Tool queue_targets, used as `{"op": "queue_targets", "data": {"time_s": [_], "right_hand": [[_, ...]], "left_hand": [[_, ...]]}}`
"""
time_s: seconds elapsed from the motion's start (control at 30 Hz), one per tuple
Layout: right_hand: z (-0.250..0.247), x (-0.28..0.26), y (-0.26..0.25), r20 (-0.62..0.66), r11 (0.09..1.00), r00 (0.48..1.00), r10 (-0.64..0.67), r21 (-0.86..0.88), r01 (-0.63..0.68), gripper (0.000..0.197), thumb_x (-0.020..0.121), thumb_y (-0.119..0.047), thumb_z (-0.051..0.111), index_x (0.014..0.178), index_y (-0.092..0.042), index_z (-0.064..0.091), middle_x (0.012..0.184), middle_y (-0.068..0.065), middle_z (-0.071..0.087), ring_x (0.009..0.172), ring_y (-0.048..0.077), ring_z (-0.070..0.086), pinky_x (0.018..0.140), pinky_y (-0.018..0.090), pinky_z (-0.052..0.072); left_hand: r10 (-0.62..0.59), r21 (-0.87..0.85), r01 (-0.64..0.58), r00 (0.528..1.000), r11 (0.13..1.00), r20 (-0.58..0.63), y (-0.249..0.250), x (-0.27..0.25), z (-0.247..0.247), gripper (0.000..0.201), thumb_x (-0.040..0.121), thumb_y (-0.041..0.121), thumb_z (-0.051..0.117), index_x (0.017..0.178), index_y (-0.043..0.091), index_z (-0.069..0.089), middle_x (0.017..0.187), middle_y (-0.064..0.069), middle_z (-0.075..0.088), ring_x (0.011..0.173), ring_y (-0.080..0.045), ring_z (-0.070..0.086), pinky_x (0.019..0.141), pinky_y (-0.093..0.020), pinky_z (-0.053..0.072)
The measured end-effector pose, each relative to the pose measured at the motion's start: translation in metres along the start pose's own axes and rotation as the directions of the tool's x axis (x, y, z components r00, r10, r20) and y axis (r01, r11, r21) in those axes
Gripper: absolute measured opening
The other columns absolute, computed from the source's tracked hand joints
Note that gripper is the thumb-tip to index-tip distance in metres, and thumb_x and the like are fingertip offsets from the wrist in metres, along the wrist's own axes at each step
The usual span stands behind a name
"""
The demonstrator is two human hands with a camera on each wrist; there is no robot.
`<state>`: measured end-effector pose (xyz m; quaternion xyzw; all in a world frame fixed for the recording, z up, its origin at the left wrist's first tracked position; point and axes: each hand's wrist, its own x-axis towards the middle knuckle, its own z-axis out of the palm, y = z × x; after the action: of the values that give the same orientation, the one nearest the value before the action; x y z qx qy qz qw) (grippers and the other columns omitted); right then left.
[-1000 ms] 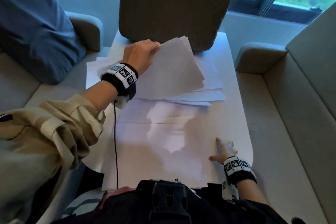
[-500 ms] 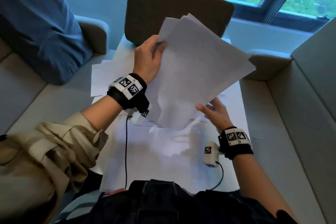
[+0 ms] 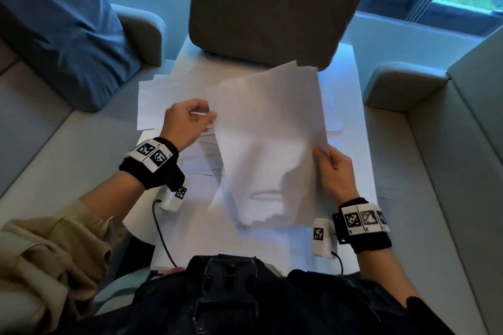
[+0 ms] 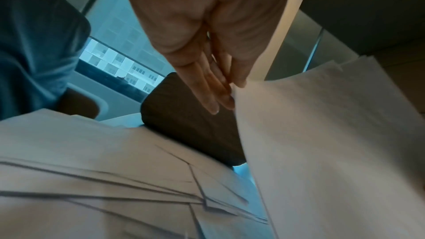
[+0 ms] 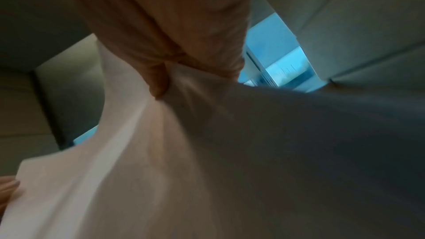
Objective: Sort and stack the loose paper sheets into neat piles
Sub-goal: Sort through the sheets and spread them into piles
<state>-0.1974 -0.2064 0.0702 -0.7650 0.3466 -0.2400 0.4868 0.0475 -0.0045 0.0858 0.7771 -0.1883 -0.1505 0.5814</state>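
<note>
A bundle of white paper sheets hangs above the white table, its edges fanned unevenly at the top. My left hand pinches the bundle's left edge between thumb and fingers. My right hand grips the right edge, the thumb pressed into the sheets. More loose sheets lie spread at the table's left. Overlapping sheets sit under my left wrist. The bundle hides the table's middle.
A dark grey chair back stands at the table's far end. A blue fabric mass lies on the left sofa seat. Grey sofa armrests flank the table. Large white sheets cover the near table, and cables run from both wrist cameras.
My right hand left the table's near edge and took the bundle's right edge. My left hand lifted the bundle off the far sheets and brought it toward me, squarer between both hands.
</note>
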Motion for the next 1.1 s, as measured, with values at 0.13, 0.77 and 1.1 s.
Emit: {"op": "queue_targets", "data": {"time_s": [0.13,0.77,1.1], "right_hand": [[-0.004,-0.009,-0.013,0.188,0.97,0.978,-0.096,-0.202,0.134,0.02,0.095,-0.015,0.054,0.106,-0.012,0.071,0.089,-0.006,0.066,0.083,0.011,0.058,0.075,0.024,0.042],[-0.007,-0.008,0.049,0.135,0.948,0.969,0.208,-0.273,-0.165,0.017,0.084,-0.014,0.066,0.099,-0.022,0.068,0.095,0.001,0.065,0.09,0.019,0.057,0.086,0.035,0.049],[0.013,-0.013,0.096,0.206,0.801,0.901,0.381,-0.561,-0.21,0.041,0.086,-0.021,0.067,0.125,-0.015,0.058,0.13,0.01,0.054,0.119,0.026,0.052,0.103,0.031,0.038]], "left_hand": [[0.137,0.253,-0.157,0.986,0.954,0.096,-0.002,-0.007,-0.015,0.089,0.062,0.034,0.087,0.137,0.024,0.04,0.137,0.003,0.041,0.121,-0.008,0.043,0.1,-0.026,0.037],[-0.375,0.32,0.261,0.848,0.911,0.375,-0.095,-0.044,-0.034,0.014,0.089,0.007,0.06,0.1,0.013,0.054,0.092,-0.011,0.06,0.082,-0.025,0.057,0.066,-0.034,0.047],[-0.427,0.771,0.054,0.855,0.635,0.293,-0.112,-0.038,-0.035,0.068,0.08,0.027,0.072,0.136,0.007,0.039,0.133,-0.013,0.047,0.118,-0.028,0.05,0.099,-0.033,0.039]]}}
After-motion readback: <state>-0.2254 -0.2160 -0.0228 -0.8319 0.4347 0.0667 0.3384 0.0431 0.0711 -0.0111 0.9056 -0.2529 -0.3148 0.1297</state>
